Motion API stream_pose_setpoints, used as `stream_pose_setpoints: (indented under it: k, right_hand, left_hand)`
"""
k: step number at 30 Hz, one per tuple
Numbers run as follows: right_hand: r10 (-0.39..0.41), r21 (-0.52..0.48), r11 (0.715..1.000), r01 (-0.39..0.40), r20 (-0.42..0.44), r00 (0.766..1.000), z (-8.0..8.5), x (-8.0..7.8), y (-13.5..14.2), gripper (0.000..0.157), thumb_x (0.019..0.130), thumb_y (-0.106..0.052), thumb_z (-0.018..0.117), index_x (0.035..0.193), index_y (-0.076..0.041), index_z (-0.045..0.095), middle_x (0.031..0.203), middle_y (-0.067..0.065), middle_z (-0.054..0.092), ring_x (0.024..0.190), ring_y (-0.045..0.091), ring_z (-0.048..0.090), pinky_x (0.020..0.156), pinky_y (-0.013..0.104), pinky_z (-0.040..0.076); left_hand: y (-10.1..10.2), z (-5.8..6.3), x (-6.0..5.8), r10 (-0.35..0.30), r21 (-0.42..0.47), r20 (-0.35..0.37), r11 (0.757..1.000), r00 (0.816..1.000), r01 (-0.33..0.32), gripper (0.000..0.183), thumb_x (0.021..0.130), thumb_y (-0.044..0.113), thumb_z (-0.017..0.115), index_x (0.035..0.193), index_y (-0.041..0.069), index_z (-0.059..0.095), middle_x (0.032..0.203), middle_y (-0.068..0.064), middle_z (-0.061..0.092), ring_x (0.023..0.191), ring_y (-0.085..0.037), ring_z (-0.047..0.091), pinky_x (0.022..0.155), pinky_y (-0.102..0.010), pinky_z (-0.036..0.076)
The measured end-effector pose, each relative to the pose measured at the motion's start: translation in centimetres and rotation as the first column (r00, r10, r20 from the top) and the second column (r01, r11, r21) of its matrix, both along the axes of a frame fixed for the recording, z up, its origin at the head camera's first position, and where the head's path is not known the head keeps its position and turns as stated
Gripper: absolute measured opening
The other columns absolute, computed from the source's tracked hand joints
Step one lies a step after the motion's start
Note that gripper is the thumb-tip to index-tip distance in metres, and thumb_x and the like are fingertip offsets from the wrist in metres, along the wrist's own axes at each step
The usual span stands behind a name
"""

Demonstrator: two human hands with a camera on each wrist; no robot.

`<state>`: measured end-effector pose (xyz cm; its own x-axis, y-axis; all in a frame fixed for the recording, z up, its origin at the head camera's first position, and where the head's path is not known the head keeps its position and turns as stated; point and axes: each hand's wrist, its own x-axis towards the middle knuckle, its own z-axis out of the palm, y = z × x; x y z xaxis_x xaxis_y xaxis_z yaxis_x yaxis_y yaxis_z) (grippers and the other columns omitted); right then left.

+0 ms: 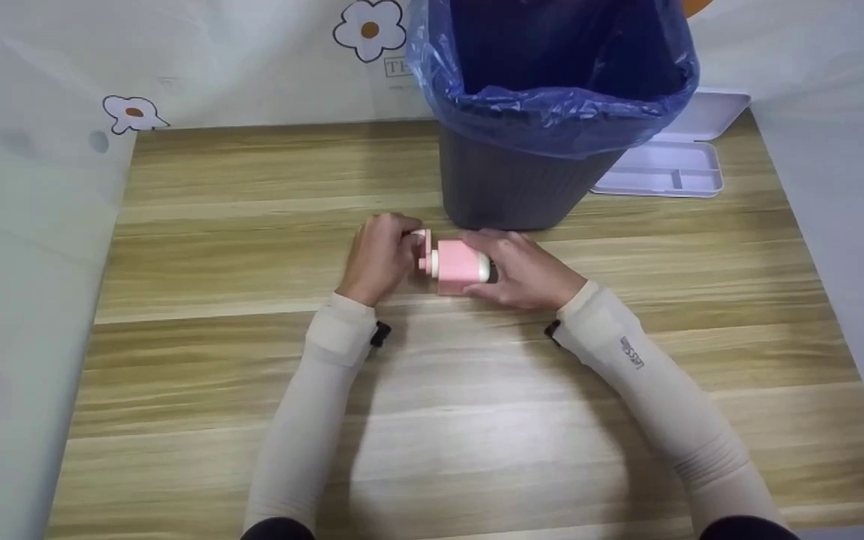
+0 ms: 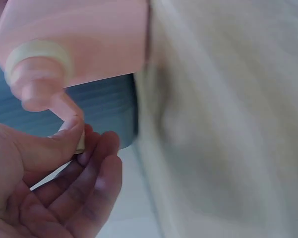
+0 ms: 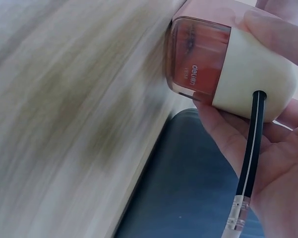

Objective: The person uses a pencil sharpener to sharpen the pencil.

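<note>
A pink and cream crank pencil sharpener (image 1: 459, 267) is between the two hands, its crank side facing left. My left hand (image 1: 382, 256) pinches the knob end of the pink crank (image 2: 65, 107) between thumb and fingers. From the other side my right hand (image 1: 533, 271) grips the sharpener's body, thumb and fingers on opposite faces. A dark pencil with a white stripe (image 3: 253, 139) sticks out of the hole in the cream face (image 3: 253, 74), as the right wrist view shows. Beside that face is the see-through shavings drawer (image 3: 198, 59).
A dark bin (image 1: 514, 180) lined with a blue bag (image 1: 552, 120) stands just behind the hands. Partly behind it, an open lilac pencil case (image 1: 672, 169) lies at the back right. Pale flower-printed sheeting (image 1: 252, 60) borders the wooden table (image 1: 199, 360).
</note>
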<state>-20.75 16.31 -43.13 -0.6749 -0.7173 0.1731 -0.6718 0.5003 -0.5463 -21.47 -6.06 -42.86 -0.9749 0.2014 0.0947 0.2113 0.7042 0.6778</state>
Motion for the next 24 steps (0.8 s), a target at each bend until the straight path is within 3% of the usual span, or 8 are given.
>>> stream_pose_setpoints:
  k: [9,16,24]
  right_hand:
    - [-0.006,-0.011,1.0,0.006,0.024,1.0,-0.1,0.0,0.0,0.065,0.072,-0.025,0.077,0.127,-0.003,0.051,0.105,0.006,0.06,0.087,0.017,0.056,0.072,0.034,0.048]
    - [-0.002,-0.011,1.0,0.002,0.025,1.0,-0.2,-0.1,0.0,0.061,0.071,-0.025,0.077,0.123,-0.005,0.053,0.101,0.005,0.061,0.084,0.017,0.056,0.071,0.033,0.048]
    - [-0.009,-0.016,1.0,0.009,0.03,1.0,-0.1,-0.1,-0.1,0.061,0.071,-0.025,0.078,0.123,-0.005,0.053,0.101,0.005,0.06,0.085,0.017,0.056,0.071,0.032,0.048]
  left_hand:
    - [-0.1,1.4,0.5,-0.044,0.015,-0.075,0.999,0.996,0.046,0.013,0.083,0.0,0.064,0.086,0.008,0.074,0.083,-0.003,0.069,0.078,-0.014,0.062,0.068,-0.03,0.049]
    - [-0.4,1.4,1.0,-0.057,0.022,-0.166,0.998,0.984,0.061,0.015,0.082,-0.001,0.065,0.09,0.009,0.074,0.079,-0.003,0.068,0.071,-0.012,0.06,0.064,-0.029,0.048]
    - [-0.5,2.0,1.4,-0.064,0.034,-0.185,0.997,0.981,0.072,0.014,0.081,-0.001,0.067,0.089,0.007,0.074,0.079,-0.004,0.068,0.071,-0.013,0.061,0.064,-0.028,0.048]
